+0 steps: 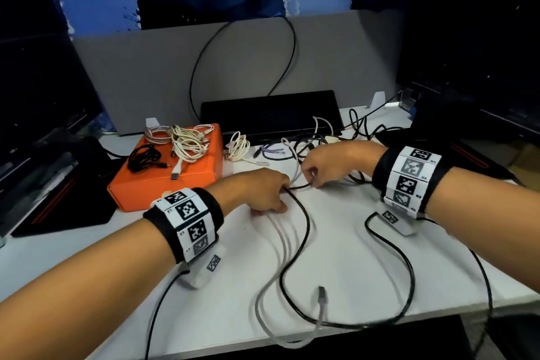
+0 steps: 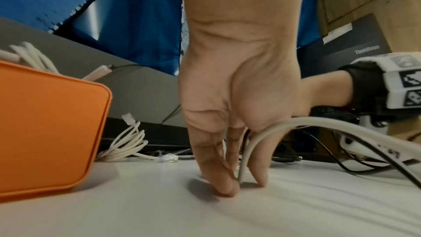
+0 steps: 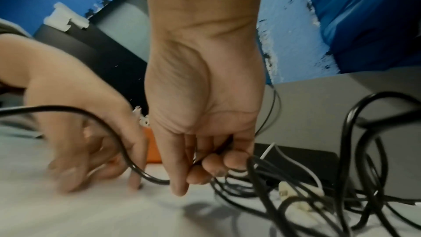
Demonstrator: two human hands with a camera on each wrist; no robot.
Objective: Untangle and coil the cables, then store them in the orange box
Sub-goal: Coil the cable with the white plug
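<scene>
1. I see my left hand (image 1: 263,190) low over the white table (image 1: 365,266), fingers pointing down with the tips on the surface; in the left wrist view a grey cable (image 2: 250,143) runs down between the fingers (image 2: 218,174) and thumb, which pinch it
2. My right hand (image 1: 327,164) sits just beside the left one, fingers curled round a black cable (image 1: 304,231); the right wrist view shows the fingertips (image 3: 212,165) folded against the palm with that cable passing through
3. From the two hands the black cable runs toward me, loops near the table's front edge and curves back up to the right
4. The grey cable lies in several strands beside it, ending in a plug (image 1: 322,295) near the front edge
5. A tangle of black and white cables (image 1: 315,143) lies on the table just behind my right hand
6. The orange box (image 1: 163,184) stands closed to the left of my left hand, close by but apart from it
7. On its lid rest a coiled black cable (image 1: 144,156), a bundle of white cables (image 1: 190,143) and a braided coil (image 1: 157,133)
8. One more coiled white cable (image 1: 238,146) lies on the table just right of the box
9. A black keyboard (image 1: 271,111) sits behind everything, against a grey partition (image 1: 140,73)
</scene>
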